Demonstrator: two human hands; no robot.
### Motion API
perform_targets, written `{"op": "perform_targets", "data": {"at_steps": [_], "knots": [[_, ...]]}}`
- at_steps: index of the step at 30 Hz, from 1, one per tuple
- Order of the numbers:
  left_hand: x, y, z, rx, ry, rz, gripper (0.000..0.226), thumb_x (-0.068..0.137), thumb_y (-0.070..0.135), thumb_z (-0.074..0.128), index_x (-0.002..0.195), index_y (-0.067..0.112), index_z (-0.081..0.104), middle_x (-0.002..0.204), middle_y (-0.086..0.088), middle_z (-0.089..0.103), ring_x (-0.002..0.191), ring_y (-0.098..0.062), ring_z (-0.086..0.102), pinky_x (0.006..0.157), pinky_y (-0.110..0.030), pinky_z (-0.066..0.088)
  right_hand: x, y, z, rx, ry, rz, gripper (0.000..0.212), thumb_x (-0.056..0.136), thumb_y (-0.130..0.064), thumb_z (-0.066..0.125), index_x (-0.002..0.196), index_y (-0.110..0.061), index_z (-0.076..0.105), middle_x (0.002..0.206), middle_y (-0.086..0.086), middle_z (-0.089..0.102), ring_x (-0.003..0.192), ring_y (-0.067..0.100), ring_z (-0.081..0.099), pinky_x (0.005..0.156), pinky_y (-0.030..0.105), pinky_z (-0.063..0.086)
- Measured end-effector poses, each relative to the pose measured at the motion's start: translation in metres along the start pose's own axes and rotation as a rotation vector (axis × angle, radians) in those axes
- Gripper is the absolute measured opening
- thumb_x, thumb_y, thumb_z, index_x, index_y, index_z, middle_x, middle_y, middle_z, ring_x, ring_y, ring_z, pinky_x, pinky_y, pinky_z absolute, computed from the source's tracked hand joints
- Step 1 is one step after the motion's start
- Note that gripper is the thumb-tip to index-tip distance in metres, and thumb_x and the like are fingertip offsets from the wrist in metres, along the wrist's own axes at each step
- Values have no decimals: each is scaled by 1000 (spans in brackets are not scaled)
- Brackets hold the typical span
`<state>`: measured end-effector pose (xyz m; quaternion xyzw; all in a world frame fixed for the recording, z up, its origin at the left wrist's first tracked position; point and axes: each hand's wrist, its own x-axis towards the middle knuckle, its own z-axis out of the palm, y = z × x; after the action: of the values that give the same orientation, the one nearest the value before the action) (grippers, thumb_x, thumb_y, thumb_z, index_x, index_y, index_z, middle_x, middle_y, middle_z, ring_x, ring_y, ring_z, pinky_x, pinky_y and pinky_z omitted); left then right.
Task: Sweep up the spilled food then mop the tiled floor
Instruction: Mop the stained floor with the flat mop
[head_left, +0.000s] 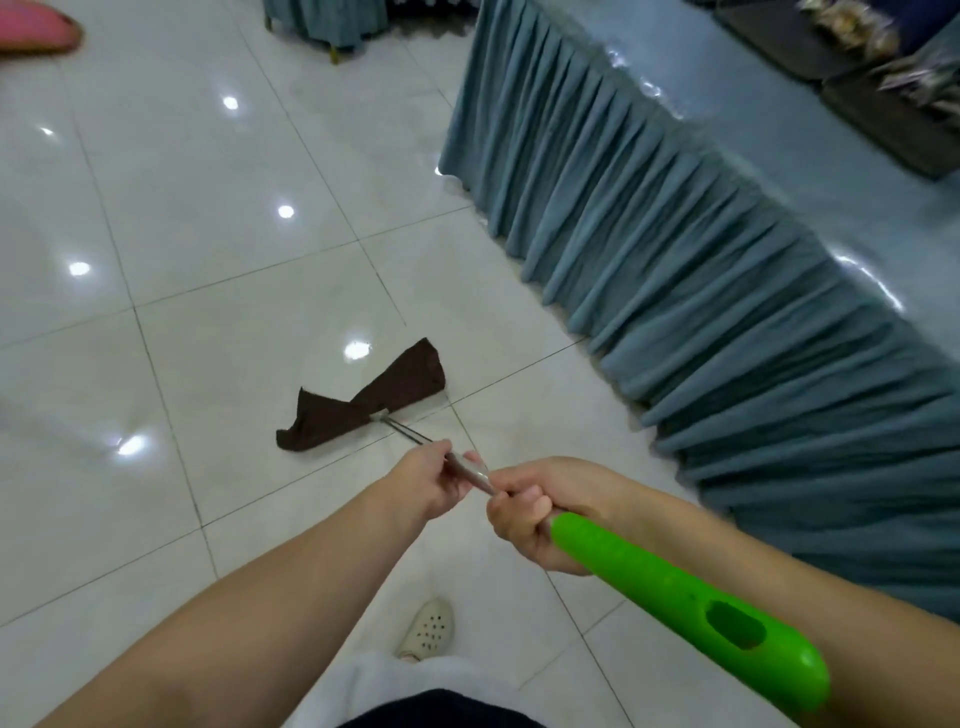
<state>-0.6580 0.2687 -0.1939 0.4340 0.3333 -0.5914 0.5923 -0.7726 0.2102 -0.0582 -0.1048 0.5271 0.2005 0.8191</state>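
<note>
A flat mop lies with its dark brown cloth head (363, 402) on the glossy white tiled floor (208, 234), one end of the cloth folded up. Its thin metal pole (410, 435) runs back toward me and ends in a bright green handle (675, 597). My left hand (426, 480) grips the metal pole further down. My right hand (530, 514) grips the pole just where the green handle begins. No spilled food shows on the tiles.
A long table with a pleated blue-grey skirt (675, 270) runs along the right, dark trays (883, 109) on top. Another skirted piece of furniture (327, 21) stands far back. A pink object (36, 26) lies top left. My white shoe (426, 629) is below.
</note>
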Motion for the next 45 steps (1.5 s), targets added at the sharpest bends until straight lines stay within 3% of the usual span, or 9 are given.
{"op": "perform_targets", "data": {"at_steps": [3,17,23,27,30,33,37,40,45], "knots": [[1,-18,-2,-3,10,-48,21,101,12,39,82,3,40,77,-11,42,63,-18,45,39,-24,51,-18,9,-16,-66,104,52,28,93,-9,53,66,-10,46,54,-2,34,24,5,30,26,7,26],[35,18,-5,176,162,6,24,102,16,34,81,5,38,71,-8,41,57,-14,41,35,-16,45,29,-6,3,-57,124,-29,24,96,-4,43,76,-17,43,65,-1,29,26,3,30,25,7,23],[52,82,-5,219,214,63,23,101,12,34,79,7,36,71,-7,38,56,-13,39,34,-12,42,58,-36,53,-18,82,-52,27,94,-1,40,70,-14,42,56,0,37,25,3,31,25,8,24],[64,139,2,241,217,99,8,102,13,33,99,6,36,72,-7,38,56,-12,38,36,-15,39,78,-73,98,-26,67,-13,30,95,-5,39,66,-10,39,36,0,38,20,5,31,23,11,24],[70,183,7,270,231,124,8,101,12,34,106,5,34,74,-8,39,58,-12,40,50,-21,38,96,-99,132,-28,79,-26,32,95,-6,40,63,-9,40,45,-1,37,20,4,29,23,10,23],[80,230,9,291,245,128,10,101,13,34,107,5,35,74,-8,41,58,-12,42,50,-21,38,115,-124,166,-36,89,-53,31,95,-5,40,64,-8,42,57,-1,38,21,3,30,23,10,24],[93,291,6,314,272,106,13,100,15,37,93,5,41,73,-7,45,55,-12,44,38,-18,40,143,-155,212,-3,84,-107,19,96,-3,42,89,-15,54,65,4,45,24,3,33,23,11,26],[102,330,4,316,296,119,21,100,15,38,81,6,39,75,-9,47,55,-11,45,35,-13,40,165,-175,239,9,86,-137,32,97,-3,42,115,-27,54,71,7,50,25,3,33,24,11,27],[108,375,4,369,245,136,10,99,15,35,98,6,39,73,-7,46,56,-11,45,37,-14,43,192,-202,272,62,50,-131,45,98,-6,43,137,-28,48,78,17,60,24,3,36,24,11,29]]}}
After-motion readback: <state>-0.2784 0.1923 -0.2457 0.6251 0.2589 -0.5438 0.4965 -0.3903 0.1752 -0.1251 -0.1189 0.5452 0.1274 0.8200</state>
